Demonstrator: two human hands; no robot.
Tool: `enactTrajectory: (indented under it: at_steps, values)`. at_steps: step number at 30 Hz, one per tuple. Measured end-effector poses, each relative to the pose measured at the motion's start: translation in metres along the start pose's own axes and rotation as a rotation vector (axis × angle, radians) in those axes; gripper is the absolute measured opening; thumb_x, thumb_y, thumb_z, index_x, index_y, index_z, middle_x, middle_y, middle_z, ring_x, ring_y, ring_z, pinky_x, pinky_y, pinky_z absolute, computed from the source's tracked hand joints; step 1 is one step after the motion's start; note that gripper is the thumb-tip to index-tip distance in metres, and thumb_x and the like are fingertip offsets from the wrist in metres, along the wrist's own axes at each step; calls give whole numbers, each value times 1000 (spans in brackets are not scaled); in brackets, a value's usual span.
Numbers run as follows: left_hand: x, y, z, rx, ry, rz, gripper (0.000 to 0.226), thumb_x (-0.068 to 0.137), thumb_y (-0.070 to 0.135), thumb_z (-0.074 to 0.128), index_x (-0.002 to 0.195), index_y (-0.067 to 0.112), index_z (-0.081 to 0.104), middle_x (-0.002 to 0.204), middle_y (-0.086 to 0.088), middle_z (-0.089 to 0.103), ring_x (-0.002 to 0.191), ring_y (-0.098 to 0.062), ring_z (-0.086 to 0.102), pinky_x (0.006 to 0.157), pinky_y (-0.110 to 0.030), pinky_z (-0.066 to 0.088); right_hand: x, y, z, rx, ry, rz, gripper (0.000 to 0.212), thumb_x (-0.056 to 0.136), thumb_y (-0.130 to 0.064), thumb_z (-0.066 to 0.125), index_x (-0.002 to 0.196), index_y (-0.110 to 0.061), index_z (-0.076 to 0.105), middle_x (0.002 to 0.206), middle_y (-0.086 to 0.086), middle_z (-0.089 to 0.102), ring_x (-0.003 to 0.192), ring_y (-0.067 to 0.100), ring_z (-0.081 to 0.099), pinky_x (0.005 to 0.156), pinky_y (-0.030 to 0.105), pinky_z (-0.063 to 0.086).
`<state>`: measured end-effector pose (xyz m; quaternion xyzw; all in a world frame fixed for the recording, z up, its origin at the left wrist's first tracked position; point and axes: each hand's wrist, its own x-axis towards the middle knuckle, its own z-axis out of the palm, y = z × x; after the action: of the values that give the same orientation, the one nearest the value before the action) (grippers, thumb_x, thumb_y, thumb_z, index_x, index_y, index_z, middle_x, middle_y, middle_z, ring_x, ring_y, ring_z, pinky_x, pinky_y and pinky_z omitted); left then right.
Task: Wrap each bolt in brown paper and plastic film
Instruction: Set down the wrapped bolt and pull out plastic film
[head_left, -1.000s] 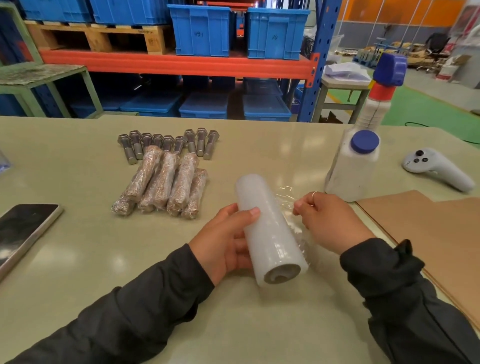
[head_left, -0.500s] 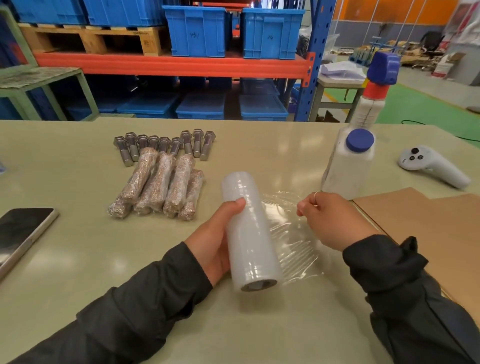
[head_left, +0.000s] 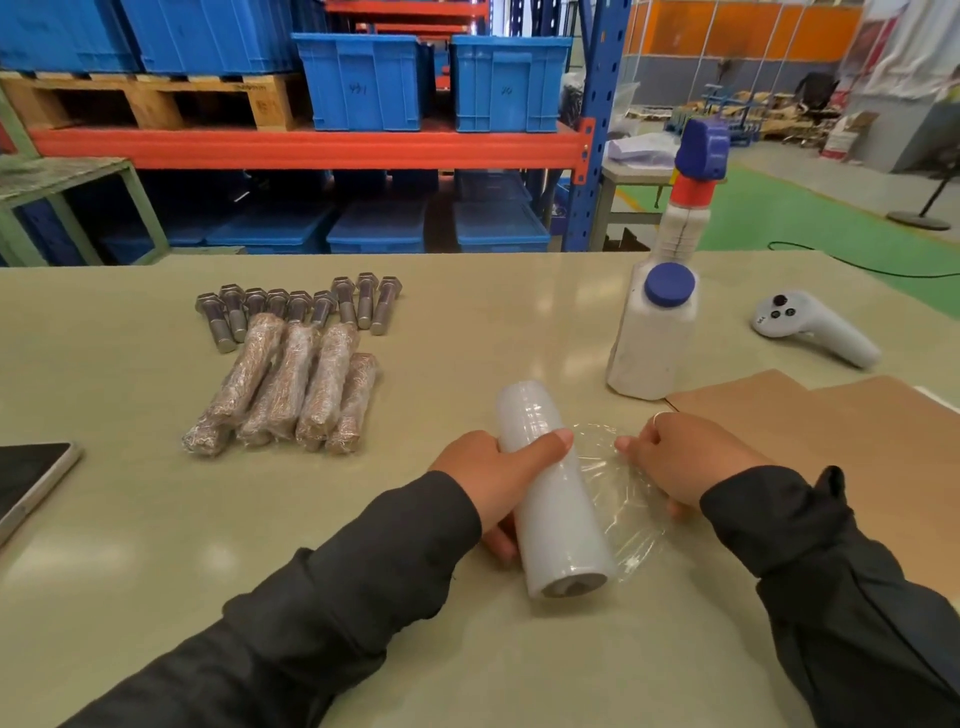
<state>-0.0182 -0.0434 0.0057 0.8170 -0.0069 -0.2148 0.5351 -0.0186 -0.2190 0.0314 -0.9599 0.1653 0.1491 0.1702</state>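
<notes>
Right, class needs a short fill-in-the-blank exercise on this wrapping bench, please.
1. The left hand grips the ____ of plastic film.
2. The right hand pinches the loose ____.
3. ____ wrapped bolts lie beside the bare bolts.
4. The bottle has a ____ cap.

Missing: roll; film; Four; blue

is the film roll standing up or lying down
Lying down: the film roll lies tilted across the table, its core end facing the camera.
</notes>
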Motion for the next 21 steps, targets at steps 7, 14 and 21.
enactTrajectory:
  at_steps: [7, 14, 21]
  values:
    - [0, 3, 6, 1, 4, -12, 56, 71, 66, 58, 80, 11, 56, 50, -3, 60, 39, -23, 60, 42, -24, 49, -2, 11, -14, 496, 142, -45, 26, 99, -25, 40, 110, -7, 54, 86, 10, 57, 79, 25, 57, 81, 38, 49]
    - [-4, 6, 8, -14, 17, 1, 51, 74, 61, 60, 73, 11, 56, 54, -4, 61, 36, -19, 59, 37, -22, 47, -16, -12, 32, 661, 418, -521, 15, 99, -20, 37, 104, -28, 50, 103, -11, 56, 93, 3, 53, 76, 8, 38]
    - [-6, 8, 6, 17, -1, -4, 46, 77, 61, 58, 73, 15, 54, 61, -5, 61, 36, -17, 59, 40, -23, 51, -14, -2, 55, 602, 182, -524, 21, 100, -25, 36, 117, -34, 46, 97, -24, 57, 85, -8, 56, 66, 3, 39]
